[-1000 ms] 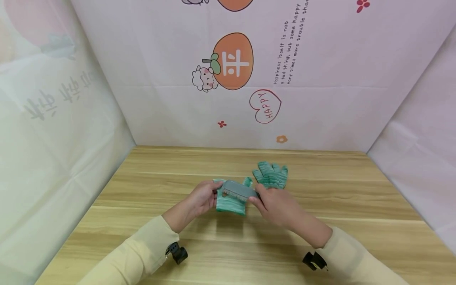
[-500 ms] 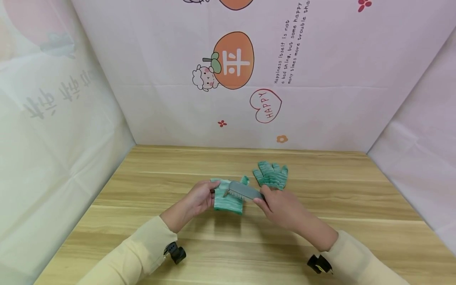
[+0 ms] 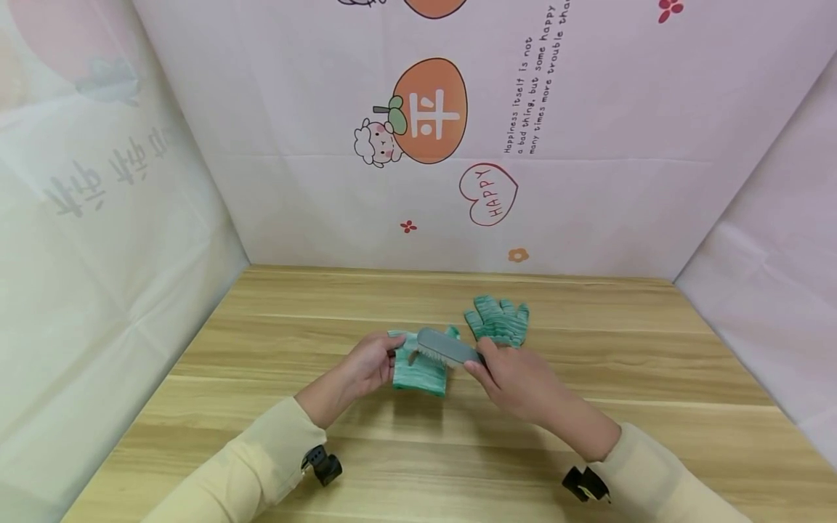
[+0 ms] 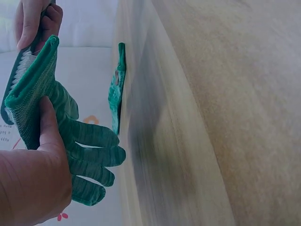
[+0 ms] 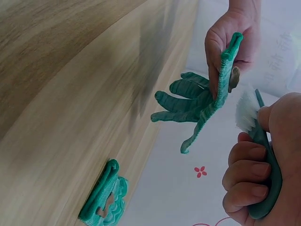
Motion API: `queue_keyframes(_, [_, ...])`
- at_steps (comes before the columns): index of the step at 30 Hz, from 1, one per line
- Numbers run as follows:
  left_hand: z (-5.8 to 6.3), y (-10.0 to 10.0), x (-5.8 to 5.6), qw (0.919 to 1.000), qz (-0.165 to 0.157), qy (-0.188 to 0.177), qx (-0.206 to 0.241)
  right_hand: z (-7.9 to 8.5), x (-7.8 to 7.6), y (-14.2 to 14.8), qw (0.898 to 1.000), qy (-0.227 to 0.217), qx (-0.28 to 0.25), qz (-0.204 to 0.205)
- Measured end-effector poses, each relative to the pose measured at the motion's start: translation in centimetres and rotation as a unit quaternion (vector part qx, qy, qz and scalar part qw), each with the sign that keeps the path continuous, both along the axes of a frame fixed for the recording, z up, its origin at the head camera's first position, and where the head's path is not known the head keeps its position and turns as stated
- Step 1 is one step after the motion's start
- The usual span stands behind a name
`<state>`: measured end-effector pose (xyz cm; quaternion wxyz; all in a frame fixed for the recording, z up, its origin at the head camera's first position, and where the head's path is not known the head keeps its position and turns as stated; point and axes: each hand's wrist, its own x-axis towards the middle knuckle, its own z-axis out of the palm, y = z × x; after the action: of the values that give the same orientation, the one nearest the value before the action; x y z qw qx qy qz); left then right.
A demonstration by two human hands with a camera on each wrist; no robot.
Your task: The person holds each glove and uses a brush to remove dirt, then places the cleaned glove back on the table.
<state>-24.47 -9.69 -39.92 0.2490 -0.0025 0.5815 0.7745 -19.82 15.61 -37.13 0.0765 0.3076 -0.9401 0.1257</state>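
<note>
Left fingers (image 4: 49, 125) pinch one glove (image 3: 420, 373); right fingers (image 5: 247, 173) encircle the brush (image 3: 447, 345).

Right fingers (image 5: 243, 175) curled, both forearms (image 3: 578, 423) angled inward

My left grip (image 3: 369, 362) holds one glove (image 3: 418, 378) by its left side, above the worktop (image 3: 314, 301); to the right, my right grip (image 3: 519, 381) holds the brush (image 3: 447, 345), its bristles (image 5: 246, 112) near that glove. The other glove (image 3: 500, 321) lies on the worktop just behind my right grip, and the backdrop (image 3: 588, 196) stands behind the worktop.
</note>
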Motion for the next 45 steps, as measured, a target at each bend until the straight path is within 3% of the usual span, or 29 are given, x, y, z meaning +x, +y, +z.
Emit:
queue_keyframes(7, [-0.1, 0.3, 0.1, 0.9999, -0.004, 0.002, -0.009, 0.7, -0.1, -1.0, 1.0, -0.027, 0.013, -0.007])
queue_keyframes(12, [-0.2, 0.7, 0.1, 1.0, 0.0, 0.002, -0.007, 0.5, -0.3, -1.6, 0.999, -0.025, 0.032, 0.004])
queue_keyframes(18, [-0.2, 0.7, 0.1, 0.9999, -0.006, 0.008, -0.008, 0.0, -0.3, -1.4, 1.0, -0.023, 0.016, 0.013])
queue_keyframes(29, [0.2, 0.0, 0.0, 0.9999, 0.014, 0.0, -0.004, 0.1, -0.1, -0.7, 0.999, -0.037, 0.021, 0.003])
queue_keyframes(45, [0.3, -0.3, -0.1, 0.9998, 0.022, -0.001, 0.004, 0.0, 0.1, 0.2, 1.0, -0.007, 0.011, 0.015])
